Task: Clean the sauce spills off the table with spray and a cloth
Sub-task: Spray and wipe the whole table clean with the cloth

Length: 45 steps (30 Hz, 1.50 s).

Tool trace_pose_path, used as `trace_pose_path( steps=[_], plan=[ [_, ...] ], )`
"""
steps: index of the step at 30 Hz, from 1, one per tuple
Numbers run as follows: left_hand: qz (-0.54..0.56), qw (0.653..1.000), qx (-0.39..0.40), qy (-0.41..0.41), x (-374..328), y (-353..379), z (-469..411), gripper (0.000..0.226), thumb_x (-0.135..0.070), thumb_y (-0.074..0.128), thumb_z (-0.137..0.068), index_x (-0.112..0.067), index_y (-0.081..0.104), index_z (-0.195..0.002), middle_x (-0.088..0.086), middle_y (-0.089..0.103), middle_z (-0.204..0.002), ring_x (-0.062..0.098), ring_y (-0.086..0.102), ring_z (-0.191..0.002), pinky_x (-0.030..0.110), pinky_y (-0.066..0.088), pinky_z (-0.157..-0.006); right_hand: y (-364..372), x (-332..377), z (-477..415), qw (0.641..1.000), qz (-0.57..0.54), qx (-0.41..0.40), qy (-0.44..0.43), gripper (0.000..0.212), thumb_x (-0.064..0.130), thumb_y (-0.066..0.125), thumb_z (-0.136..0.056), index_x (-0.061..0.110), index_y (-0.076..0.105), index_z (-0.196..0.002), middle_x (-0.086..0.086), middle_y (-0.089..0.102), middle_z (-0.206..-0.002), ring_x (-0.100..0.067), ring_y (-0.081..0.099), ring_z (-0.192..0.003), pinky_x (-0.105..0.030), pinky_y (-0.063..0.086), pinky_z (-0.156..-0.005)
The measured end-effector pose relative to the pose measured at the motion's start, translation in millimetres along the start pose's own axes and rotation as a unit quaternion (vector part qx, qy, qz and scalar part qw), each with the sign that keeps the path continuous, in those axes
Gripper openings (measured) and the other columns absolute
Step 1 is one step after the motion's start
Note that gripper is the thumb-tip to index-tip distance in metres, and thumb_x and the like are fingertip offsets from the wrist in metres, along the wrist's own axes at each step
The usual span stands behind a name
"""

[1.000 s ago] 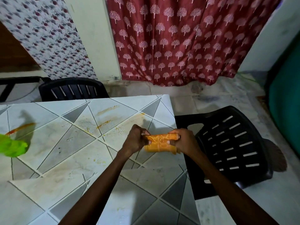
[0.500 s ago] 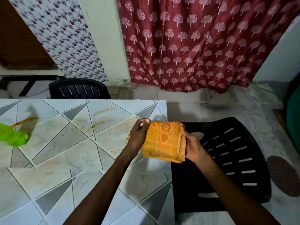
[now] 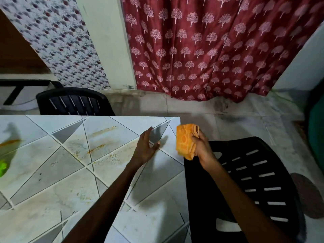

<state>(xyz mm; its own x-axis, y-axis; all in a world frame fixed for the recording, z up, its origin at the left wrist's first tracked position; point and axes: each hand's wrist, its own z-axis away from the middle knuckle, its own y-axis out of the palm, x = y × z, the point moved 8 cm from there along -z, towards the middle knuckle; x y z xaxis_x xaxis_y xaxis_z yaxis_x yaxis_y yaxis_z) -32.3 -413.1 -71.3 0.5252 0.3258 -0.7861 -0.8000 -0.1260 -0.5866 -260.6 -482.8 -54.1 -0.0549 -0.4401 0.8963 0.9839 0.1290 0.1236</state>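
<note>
Released by the left grip (image 3: 145, 148) since half a second before, the orange cloth (image 3: 185, 141) was left in the right grip (image 3: 201, 146) alone, folded and bunched, with fingers curled round its lower right side. It was held in the air just beyond the right edge of the tiled surface (image 3: 52, 181), above the gap between that edge and a black plastic chair (image 3: 254, 190). The left grip was seen opened, fingers straight and spread, over the far right corner of the surface; whether the tiles were touched could not be told. Orange sauce streaks (image 3: 95, 149) were seen on the tiles to the left of that grip, with fine specks scattered around them, and another smear (image 3: 9, 142) was seen near the left edge. A blurred green object (image 3: 2, 168), cut off by the frame's left edge, was seen just below that smear. A second black chair (image 3: 73, 102) was set behind the far edge of the surface. A dark red curtain (image 3: 210, 50) printed with pale trees was hung behind, down to a marbled floor (image 3: 245, 120).
</note>
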Motion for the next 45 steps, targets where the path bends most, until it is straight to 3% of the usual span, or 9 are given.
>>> trace_pose_path(
  steps=[4, 7, 11, 16, 21, 34, 39, 42, 45],
  plan=[
    [-0.249, 0.968, -0.023, 0.033, 44.2, -20.1, -52.6, 0.093, -0.078, 0.031, -0.075, -0.021, 0.04, -0.148, 0.014, 0.037, -0.155, 0.035, 0.033, -0.143, 0.046, 0.036, -0.111, 28.5, 42.9, -50.0, 0.932, 0.261, -0.04, -0.249, 0.045, -0.001, 0.056, -0.094, 0.016, 0.061, -0.136, 0.001, 0.066, -0.129, -0.017, 0.063, -0.117, -0.024, 0.05, -0.097],
    [-0.322, 0.946, 0.001, 0.024, 75.7, -25.9, -73.7, 0.085, -0.079, 0.021, -0.08, -0.035, 0.031, -0.151, 0.004, 0.023, -0.162, 0.031, 0.021, -0.148, 0.05, 0.028, -0.113, 54.9, 5.1, -92.4, 0.805, 0.461, 0.035, -0.372, 0.059, -0.008, 0.058, -0.082, 0.017, 0.064, -0.136, -0.007, 0.059, -0.145, -0.025, 0.052, -0.136, -0.044, 0.044, -0.11],
    [-0.348, 0.936, 0.042, 0.021, 110.8, -8.5, -70.7, 0.082, -0.074, 0.017, -0.084, -0.036, 0.008, -0.156, 0.0, -0.005, -0.166, 0.029, -0.003, -0.152, 0.054, 0.007, -0.12, 71.8, -76.7, -103.9, 0.618, 0.683, 0.172, -0.349, 0.053, 0.035, 0.053, -0.072, 0.027, 0.072, -0.121, -0.007, 0.066, -0.135, -0.036, 0.061, -0.127, -0.067, 0.049, -0.096],
    [-0.358, 0.933, 0.007, 0.042, 115.9, -6.1, -68.0, 0.075, -0.068, 0.021, -0.094, -0.034, -0.001, -0.156, -0.001, -0.012, -0.165, 0.027, -0.014, -0.151, 0.054, 0.0, -0.121, 74.0, -48.2, -120.9, 0.753, 0.604, -0.021, -0.259, 0.064, 0.06, 0.031, -0.099, 0.02, 0.05, -0.145, -0.017, 0.043, -0.156, -0.042, 0.039, -0.143, -0.061, 0.034, -0.113],
    [-0.358, 0.932, -0.006, 0.058, 118.0, -4.1, -64.8, 0.074, -0.065, 0.023, -0.095, -0.033, -0.001, -0.157, -0.001, -0.012, -0.165, 0.026, -0.013, -0.151, 0.054, 0.002, -0.121, 103.0, -62.5, -147.9, 0.68, 0.699, -0.046, -0.216, 0.07, 0.062, 0.032, -0.098, 0.024, 0.035, -0.157, -0.016, 0.031, -0.163, -0.047, 0.024, -0.15, -0.066, 0.024, -0.115],
    [-0.339, 0.939, 0.012, 0.06, 123.4, -2.4, -73.6, 0.075, -0.067, 0.026, -0.094, -0.034, 0.003, -0.157, -0.001, -0.008, -0.165, 0.025, -0.009, -0.152, 0.053, 0.001, -0.121, 77.4, -108.4, -70.9, 0.668, 0.674, -0.047, -0.311, 0.061, 0.041, 0.035, -0.105, 0.016, 0.027, -0.16, -0.016, 0.019, -0.168, -0.044, 0.013, -0.154, -0.066, 0.021, -0.119],
    [-0.257, 0.962, -0.042, 0.078, 99.0, -24.5, -71.1, 0.048, -0.026, 0.045, -0.097, -0.018, 0.047, -0.144, 0.011, 0.037, -0.155, 0.03, 0.037, -0.141, 0.044, 0.029, -0.116, 46.4, -122.6, -52.3, 0.706, 0.675, -0.035, -0.211, 0.065, 0.052, 0.025, -0.103, 0.031, 0.012, -0.163, -0.006, 0.008, -0.171, -0.035, 0.006, -0.157, -0.058, 0.021, -0.121],
    [-0.13, 0.988, -0.067, 0.047, 94.5, -40.1, -65.9, 0.032, -0.006, 0.048, -0.096, -0.008, 0.065, -0.124, 0.013, 0.063, -0.128, 0.015, 0.059, -0.111, 0.007, 0.039, -0.095, 59.6, -103.6, -94.2, 0.69, 0.694, -0.047, -0.2, 0.065, 0.05, 0.019, -0.104, 0.025, 0.011, -0.163, -0.012, 0.007, -0.171, -0.041, 0.006, -0.156, -0.062, 0.023, -0.12],
    [-0.11, 0.988, -0.106, 0.024, 94.6, -55.3, -58.4, 0.027, -0.004, 0.049, -0.094, -0.014, 0.07, -0.108, 0.002, 0.069, -0.108, 0.016, 0.062, -0.095, 0.02, 0.045, -0.08, 92.5, -75.1, -137.3, 0.699, 0.683, -0.08, -0.198, 0.066, 0.047, 0.03, -0.102, 0.019, 0.024, -0.161, -0.015, 0.017, -0.168, -0.048, 0.013, -0.153, -0.066, 0.021, -0.118]
  ],
)
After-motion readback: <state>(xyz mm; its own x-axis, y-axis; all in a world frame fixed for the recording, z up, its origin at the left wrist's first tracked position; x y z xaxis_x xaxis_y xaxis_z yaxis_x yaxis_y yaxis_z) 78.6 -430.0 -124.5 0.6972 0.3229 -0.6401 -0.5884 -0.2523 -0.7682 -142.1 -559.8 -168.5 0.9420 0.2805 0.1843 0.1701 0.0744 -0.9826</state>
